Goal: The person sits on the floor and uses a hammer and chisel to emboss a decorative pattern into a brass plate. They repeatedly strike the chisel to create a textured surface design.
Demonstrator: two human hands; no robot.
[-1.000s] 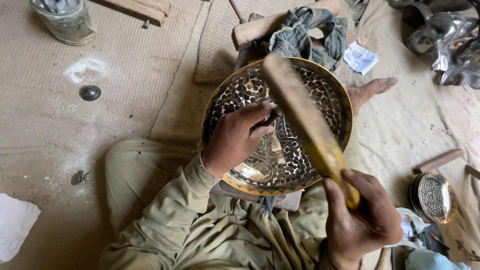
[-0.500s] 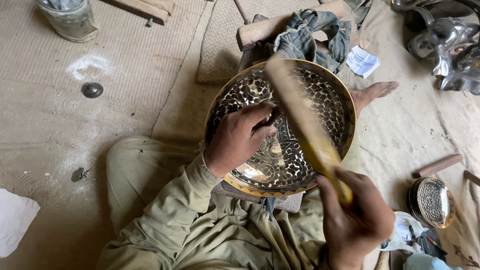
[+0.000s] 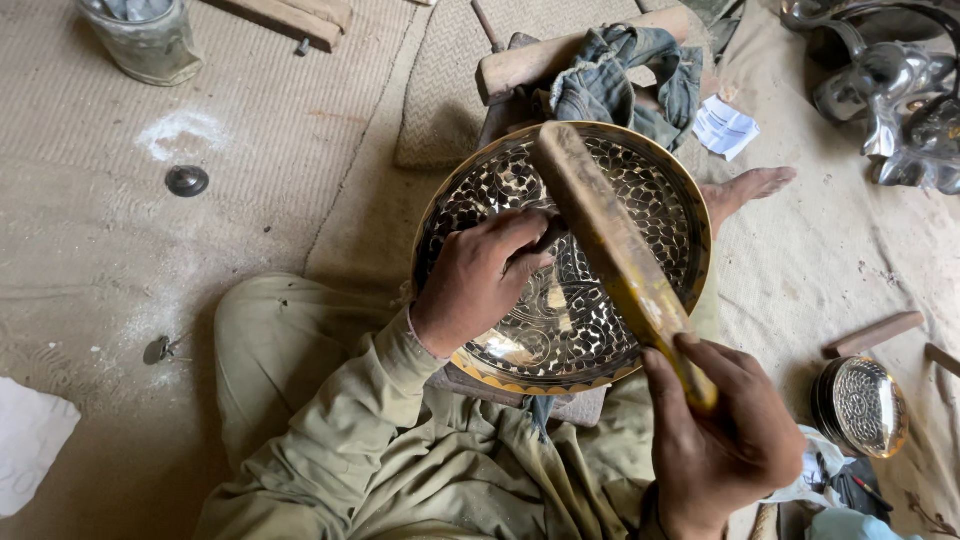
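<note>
Resting on the lap, the engraved brass bowl point(image 3: 600, 330) holds the left hand point(image 3: 480, 280), closed on a small tool whose tip is hidden. The right hand point(image 3: 725, 440) clamps a wooden mallet point(image 3: 610, 240) that crosses the bowl. A crumpled cloth point(image 3: 620, 75) lies beyond; a smaller engraved dish point(image 3: 865, 405) sits right.

Open floor and obstructions around the engraved bowl point(image 3: 600, 300)

Left — bare mat point(image 3: 120, 260), passable; beyond — cloth-draped wooden block point(image 3: 600, 70); right — small bowl point(image 3: 862, 405), wooden stick point(image 3: 872, 334), bare foot point(image 3: 748, 188).
</note>
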